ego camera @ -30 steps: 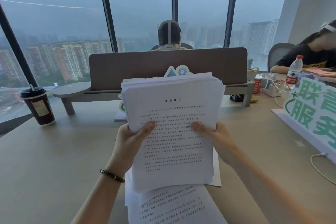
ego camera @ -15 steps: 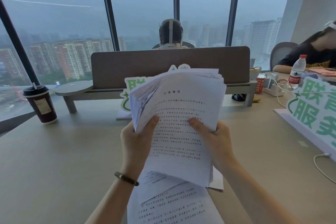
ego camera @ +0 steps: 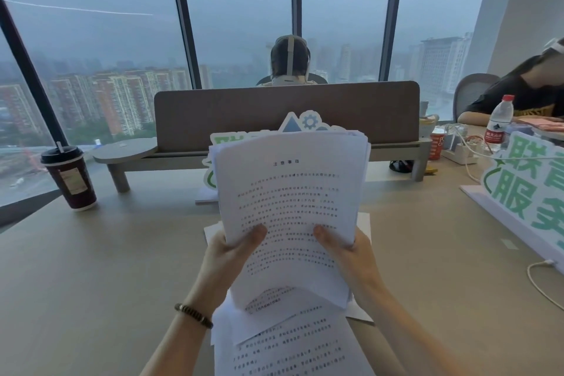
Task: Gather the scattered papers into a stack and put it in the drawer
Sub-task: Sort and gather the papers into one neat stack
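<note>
Left grip: the left hand point(ego camera: 227, 256) pinches the left edge of the paper stack point(ego camera: 290, 210), thumb lying over the printed front sheet, fingers curled out of sight behind it.
Right grip: the right hand point(ego camera: 346, 253) clamps the right edge in the same way, thumb on the front, fingers hidden behind.
Stack: held upright above the worktop point(ego camera: 91, 268), its top edges fanned unevenly and its lower edge bowed.
Wrist: a beaded bracelet point(ego camera: 193, 314) sits on the left wrist.
Loose sheets: more printed papers point(ego camera: 293, 348) lie flat on the worktop beneath the stack.
Behind the stack: a green-and-white sign point(ego camera: 219, 143), then a brown desk divider point(ego camera: 287, 114).
Left side: a dark lidded cup point(ego camera: 69, 178) with a straw stands near the window.
Right side: a large green-lettered sign point(ego camera: 528, 189), a water bottle point(ego camera: 499, 123) and a power strip point(ego camera: 459, 151).
</note>
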